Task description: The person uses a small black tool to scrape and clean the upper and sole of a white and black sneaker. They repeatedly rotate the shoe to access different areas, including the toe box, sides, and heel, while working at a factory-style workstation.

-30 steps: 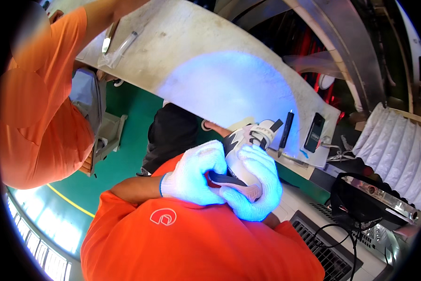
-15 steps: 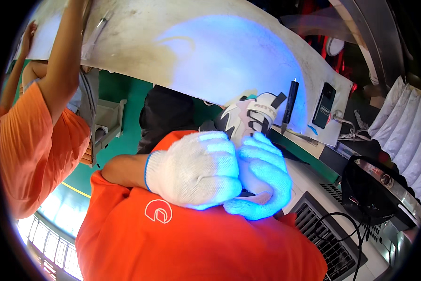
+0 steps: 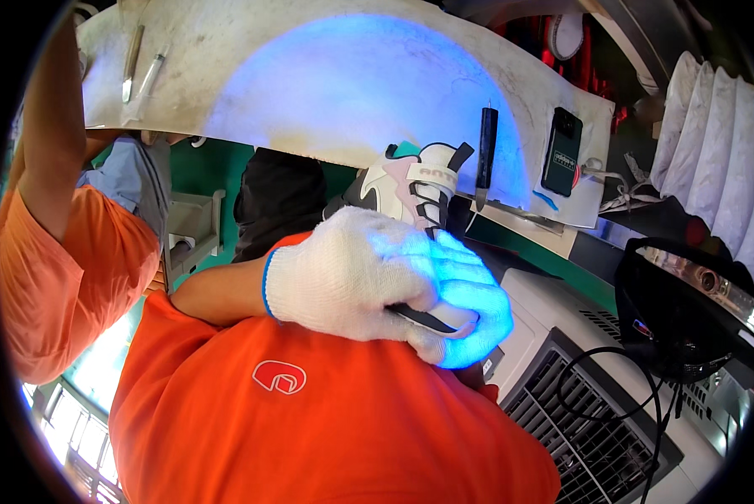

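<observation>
A white, grey and pale pink sneaker [image 3: 402, 186] with black-edged laces is held close to my body, its toe pointing at the table. White knit gloves cover both hands. My left hand [image 3: 348, 273] is closed over the left side of the shoe, its fingers reaching toward the right hand. From the right, my right hand [image 3: 473, 294] wraps around the heel part, lit bright blue. Between the gloves a dark strip of the shoe's collar [image 3: 427, 319] shows. Much of the shoe's rear is hidden by the gloves.
On the table [image 3: 293, 92], under blue light, lie a black-handled knife [image 3: 486, 155] and a phone [image 3: 562, 151]. Farther left are a syringe-like tube [image 3: 150, 76] and another blade tool [image 3: 132, 63]. A co-worker's orange sleeve [image 3: 45, 277] is at left. A grey vented machine [image 3: 587, 420] stands at right.
The view has shifted, so the table items sit farther left. My left hand has moved up across the shoe, nearer the right hand's fingers. More of the dark collar shows between the gloves.
</observation>
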Available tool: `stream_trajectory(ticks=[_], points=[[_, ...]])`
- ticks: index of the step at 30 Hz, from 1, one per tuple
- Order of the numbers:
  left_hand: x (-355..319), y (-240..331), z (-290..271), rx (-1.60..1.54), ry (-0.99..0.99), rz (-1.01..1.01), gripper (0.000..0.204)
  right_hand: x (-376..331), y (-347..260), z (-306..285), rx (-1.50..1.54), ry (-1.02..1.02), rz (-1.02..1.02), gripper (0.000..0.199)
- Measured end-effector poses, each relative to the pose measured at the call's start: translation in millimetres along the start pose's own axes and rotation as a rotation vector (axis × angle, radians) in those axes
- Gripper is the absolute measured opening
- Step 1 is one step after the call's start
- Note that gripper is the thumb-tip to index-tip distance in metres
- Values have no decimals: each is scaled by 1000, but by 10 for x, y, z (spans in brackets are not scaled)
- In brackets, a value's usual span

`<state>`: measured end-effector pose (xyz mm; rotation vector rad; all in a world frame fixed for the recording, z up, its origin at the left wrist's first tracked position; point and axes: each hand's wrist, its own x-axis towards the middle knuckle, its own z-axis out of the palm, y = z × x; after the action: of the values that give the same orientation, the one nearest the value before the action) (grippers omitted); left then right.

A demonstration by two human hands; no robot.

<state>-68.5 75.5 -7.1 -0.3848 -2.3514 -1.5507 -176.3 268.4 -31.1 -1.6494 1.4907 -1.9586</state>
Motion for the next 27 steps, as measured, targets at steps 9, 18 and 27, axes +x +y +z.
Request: stream_trajectory(ticks=[9, 18, 27], points=[[-17, -32, 60, -90, -16, -119, 61, -67, -83, -27, 18, 57, -28, 57], [9, -83, 169, -78, -36, -100, 48, -347, -280, -4, -55, 171, 263, 47], [-27, -128, 136, -94, -73, -104, 46, -131, -377, -18, -183, 58, 282, 40]])
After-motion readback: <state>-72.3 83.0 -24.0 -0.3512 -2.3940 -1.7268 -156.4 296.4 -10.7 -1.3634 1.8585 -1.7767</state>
